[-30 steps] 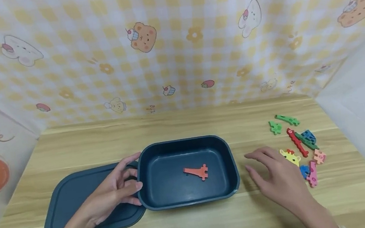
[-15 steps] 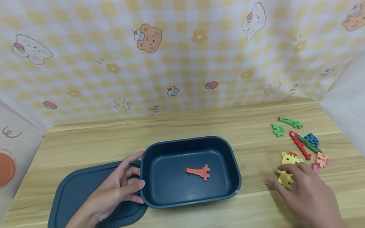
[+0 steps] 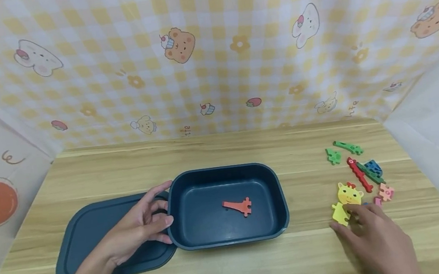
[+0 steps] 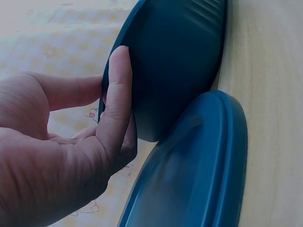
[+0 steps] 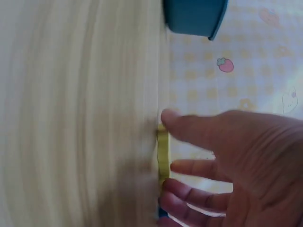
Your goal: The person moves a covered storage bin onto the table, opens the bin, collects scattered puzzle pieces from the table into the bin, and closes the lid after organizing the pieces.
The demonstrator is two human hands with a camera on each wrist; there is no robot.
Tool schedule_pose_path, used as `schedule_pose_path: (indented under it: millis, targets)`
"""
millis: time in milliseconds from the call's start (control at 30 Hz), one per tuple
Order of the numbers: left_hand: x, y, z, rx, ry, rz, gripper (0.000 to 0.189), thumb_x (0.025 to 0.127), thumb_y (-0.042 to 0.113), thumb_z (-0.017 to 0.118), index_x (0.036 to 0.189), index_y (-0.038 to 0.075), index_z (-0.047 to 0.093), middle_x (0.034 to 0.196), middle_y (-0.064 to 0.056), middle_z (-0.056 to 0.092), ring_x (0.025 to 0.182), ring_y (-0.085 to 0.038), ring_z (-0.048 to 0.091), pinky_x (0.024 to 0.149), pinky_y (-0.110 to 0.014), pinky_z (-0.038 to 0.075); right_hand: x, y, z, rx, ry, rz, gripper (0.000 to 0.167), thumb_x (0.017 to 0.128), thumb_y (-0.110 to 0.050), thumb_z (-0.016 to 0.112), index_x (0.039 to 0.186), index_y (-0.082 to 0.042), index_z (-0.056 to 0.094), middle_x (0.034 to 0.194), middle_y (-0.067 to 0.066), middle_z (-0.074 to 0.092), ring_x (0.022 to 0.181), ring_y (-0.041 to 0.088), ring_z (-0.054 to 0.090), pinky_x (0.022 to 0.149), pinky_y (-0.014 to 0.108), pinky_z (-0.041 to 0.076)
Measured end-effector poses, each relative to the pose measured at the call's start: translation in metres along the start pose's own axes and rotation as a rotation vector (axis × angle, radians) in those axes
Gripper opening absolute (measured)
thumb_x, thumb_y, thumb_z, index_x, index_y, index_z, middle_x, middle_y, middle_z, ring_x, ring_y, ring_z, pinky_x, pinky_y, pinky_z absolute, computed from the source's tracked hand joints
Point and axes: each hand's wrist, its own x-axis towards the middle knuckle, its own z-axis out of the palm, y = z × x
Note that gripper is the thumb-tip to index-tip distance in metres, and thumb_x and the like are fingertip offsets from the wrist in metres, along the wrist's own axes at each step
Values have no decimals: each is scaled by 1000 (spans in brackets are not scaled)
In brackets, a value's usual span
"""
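A dark blue plastic box (image 3: 233,241) stands open on the table, with an orange giraffe-shaped puzzle piece (image 3: 239,206) lying inside. My left hand (image 3: 136,233) grips the box's left side; in the left wrist view the thumb meets the rim and a finger lies along the outer wall. At the right, my right hand (image 3: 375,232) pinches a yellow puzzle piece (image 3: 340,214) between thumb and fingers, low over the table. Just beyond it lies a yellow giraffe-head piece (image 3: 348,193). The right wrist view shows the yellow piece (image 5: 163,153) edge-on by the fingertips.
Several loose pieces lie beyond the right hand: a red strip (image 3: 359,175), green ones (image 3: 347,147), a blue one (image 3: 373,167) and a pink one (image 3: 386,192). The dark blue lid (image 3: 97,222) lies flat under the left forearm. A checked curtain (image 3: 210,64) hangs behind.
My right hand has moved right and down from beside the box to the loose pieces and now pinches the yellow puzzle piece. The left hand has stayed on the box.
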Motion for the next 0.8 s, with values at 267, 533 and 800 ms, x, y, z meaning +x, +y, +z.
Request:
schedule_pose_path:
  millis: [267, 533, 800]
  targets:
    - [-1, 0, -1, -1, 0, -3, 84, 108, 13, 62, 171, 20, 6, 127, -15, 49, 94, -17, 70, 84, -43, 67, 2, 1, 3, 32, 2, 17, 68, 90, -60, 78, 130, -6, 70, 110, 15, 74, 94, 28, 72, 67, 45, 57]
    - [-1, 0, -1, 2, 4, -1, 84, 108, 13, 62, 171, 20, 7, 125, -14, 48, 94, -16, 69, 84, -43, 68, 3, -1, 7, 46, -5, -40, 49, 89, -31, 83, 130, -7, 69, 114, 17, 68, 91, 26, 65, 63, 33, 50]
    - [-1, 0, -1, 8, 7, 1, 85, 107, 13, 62, 171, 20, 7, 124, -13, 47, 93, -16, 68, 84, -43, 68, 8, -2, 10, 85, 39, -28, 41, 92, -25, 82, 126, -5, 71, 111, 18, 71, 92, 29, 70, 68, 41, 56]
